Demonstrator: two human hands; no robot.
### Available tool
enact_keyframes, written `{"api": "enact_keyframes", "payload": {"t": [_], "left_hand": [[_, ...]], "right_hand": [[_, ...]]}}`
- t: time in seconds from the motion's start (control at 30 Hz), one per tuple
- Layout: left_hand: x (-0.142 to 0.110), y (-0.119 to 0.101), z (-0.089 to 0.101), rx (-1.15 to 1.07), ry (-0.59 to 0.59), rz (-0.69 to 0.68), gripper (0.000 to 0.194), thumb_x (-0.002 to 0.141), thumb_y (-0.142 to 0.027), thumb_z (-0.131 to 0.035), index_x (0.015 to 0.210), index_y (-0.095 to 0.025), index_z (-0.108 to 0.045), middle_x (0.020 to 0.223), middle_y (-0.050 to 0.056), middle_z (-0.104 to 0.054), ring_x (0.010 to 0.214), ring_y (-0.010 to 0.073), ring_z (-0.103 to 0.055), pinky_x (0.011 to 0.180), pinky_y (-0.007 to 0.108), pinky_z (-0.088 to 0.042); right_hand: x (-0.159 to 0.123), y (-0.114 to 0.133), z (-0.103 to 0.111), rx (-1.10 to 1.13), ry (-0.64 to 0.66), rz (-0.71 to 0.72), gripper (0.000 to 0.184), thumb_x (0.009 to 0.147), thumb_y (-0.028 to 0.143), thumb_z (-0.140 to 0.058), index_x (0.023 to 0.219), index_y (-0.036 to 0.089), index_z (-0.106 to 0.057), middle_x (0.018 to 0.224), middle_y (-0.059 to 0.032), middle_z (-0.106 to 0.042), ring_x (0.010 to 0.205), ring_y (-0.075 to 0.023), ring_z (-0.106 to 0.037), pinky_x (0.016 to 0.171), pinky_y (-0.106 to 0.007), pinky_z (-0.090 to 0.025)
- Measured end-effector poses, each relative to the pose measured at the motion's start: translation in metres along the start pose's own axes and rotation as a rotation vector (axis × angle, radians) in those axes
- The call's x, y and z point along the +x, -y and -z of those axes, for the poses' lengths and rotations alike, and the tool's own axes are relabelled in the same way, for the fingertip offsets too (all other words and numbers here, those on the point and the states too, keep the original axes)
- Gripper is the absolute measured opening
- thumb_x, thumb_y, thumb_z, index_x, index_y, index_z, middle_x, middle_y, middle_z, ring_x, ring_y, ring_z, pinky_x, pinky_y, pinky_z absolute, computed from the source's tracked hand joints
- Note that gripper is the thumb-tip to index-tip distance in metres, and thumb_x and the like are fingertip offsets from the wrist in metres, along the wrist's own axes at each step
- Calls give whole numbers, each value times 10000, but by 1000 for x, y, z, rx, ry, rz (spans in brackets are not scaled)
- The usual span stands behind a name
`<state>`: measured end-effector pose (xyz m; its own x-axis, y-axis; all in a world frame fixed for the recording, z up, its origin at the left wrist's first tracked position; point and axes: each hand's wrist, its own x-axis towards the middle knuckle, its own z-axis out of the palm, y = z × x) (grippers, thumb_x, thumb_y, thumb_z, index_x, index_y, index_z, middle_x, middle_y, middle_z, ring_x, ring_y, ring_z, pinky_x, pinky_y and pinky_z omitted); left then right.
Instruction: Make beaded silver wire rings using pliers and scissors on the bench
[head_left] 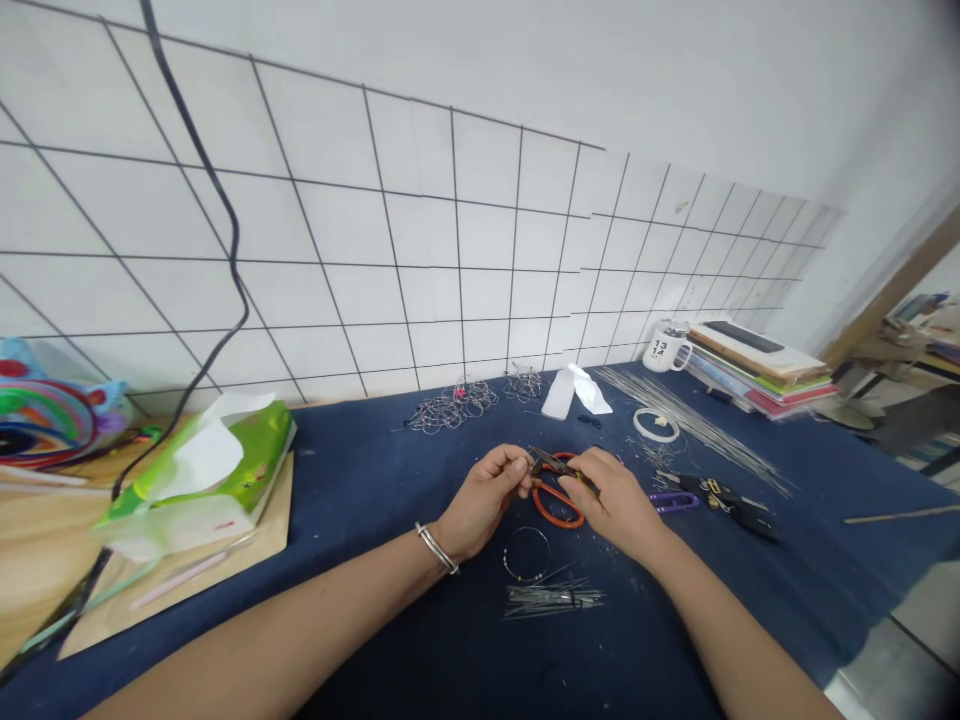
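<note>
My left hand (pixel 486 497), a silver bangle on its wrist, is closed in a pinch on something small that I cannot make out, right at the jaws of a pair of pliers (pixel 551 463). My right hand (pixel 611 500) is closed round the handles of those pliers. Under both hands lie orange-handled scissors (pixel 556 505) on the dark blue table cloth (pixel 360 480). Just in front of the hands lies a thin wire ring with small beads (pixel 526 555), and nearer me a bundle of cut wire pieces (pixel 551 598).
Tangled wire shapes (pixel 454 403) and a white plastic bag (pixel 574 390) lie at the back. Long straight wires (pixel 690 425), a tape roll (pixel 655 424), purple snips (pixel 673 500) and black tools (pixel 731 500) lie right. A mug (pixel 666 350), stacked boards (pixel 761 368) and a green tissue pack (pixel 202 475) stand by.
</note>
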<state>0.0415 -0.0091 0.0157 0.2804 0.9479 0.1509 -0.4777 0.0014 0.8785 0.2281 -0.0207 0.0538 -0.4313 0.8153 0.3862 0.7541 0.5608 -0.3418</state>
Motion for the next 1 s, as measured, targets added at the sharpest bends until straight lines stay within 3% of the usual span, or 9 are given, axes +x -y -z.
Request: {"api": "enact_keyframes", "payload": {"t": [0.37, 0.57, 0.73, 1.0], "left_hand": [[0, 0, -1, 4, 14, -7, 138, 800, -283, -531, 805, -146, -530, 649, -12, -497, 630, 86, -461, 678, 231, -361], [-1, -2, 0, 30, 39, -20, 124, 811, -266, -517, 812, -142, -523, 661, -6, -502, 639, 88, -465, 681, 234, -365], [2, -7, 1, 136, 45, -78, 144, 801, -278, -526, 798, -134, -535, 687, 10, -525, 636, 93, -466, 660, 233, -369], [11, -20, 11, 407, 105, -223, 191, 804, -307, -508, 778, -129, -571, 668, 17, -529, 637, 107, -469, 669, 250, -385]], "right_hand": [[-1, 2, 0, -48, -6, -13, 254, 871, 338, -367, 896, 180, -564, 842, -63, -559, 835, -172, -498, 772, -290, -381], [-1, 5, -2, 46, 18, -66, 283, 875, 355, -342, 848, 179, -562, 773, -37, -575, 714, -145, -513, 674, -251, -376], [-2, 9, -1, 311, 72, -160, 357, 874, 415, -317, 764, 181, -563, 619, 7, -524, 567, -110, -473, 554, -218, -352], [-4, 15, -9, 1029, 215, -397, 411, 816, 524, -385, 762, 146, -535, 581, 8, -489, 428, -60, -397, 381, -167, -281]]}}
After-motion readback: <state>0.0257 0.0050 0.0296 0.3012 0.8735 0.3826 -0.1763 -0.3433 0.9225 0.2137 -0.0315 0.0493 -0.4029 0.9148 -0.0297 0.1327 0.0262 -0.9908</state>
